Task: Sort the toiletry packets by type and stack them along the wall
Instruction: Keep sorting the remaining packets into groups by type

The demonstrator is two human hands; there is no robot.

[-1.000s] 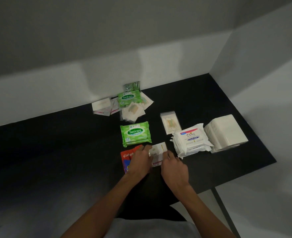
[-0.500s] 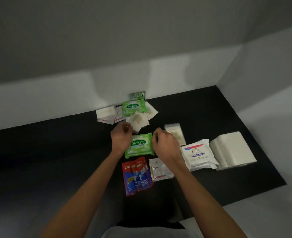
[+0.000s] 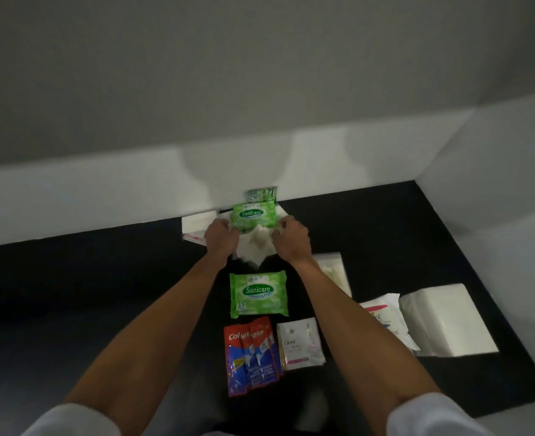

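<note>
Two green Sanicare wipe packs lie on the black table (image 3: 102,294). The far Sanicare pack (image 3: 253,214) sits by the wall on a loose pile of white sachets (image 3: 256,248). My left hand (image 3: 220,236) pinches its lower left corner, and my right hand (image 3: 291,239) grips its right edge with curled fingers. The near Sanicare pack (image 3: 258,294) lies flat between my forearms. Below it are red and blue Colgate sachets (image 3: 252,357) and white Dove sachets (image 3: 300,346), side by side.
A small green sachet (image 3: 261,194) leans on the white wall (image 3: 134,196). White and pink packets (image 3: 195,226) lie left of my hands. A cotton bud packet (image 3: 335,272), a Dove wipes pack (image 3: 382,313) and a white tissue pack (image 3: 445,319) lie to the right.
Both hands moved from the near Sanicare pack further away to the far pack at the wall. Earlier they left the Dove sachets beside the Colgate sachets.
</note>
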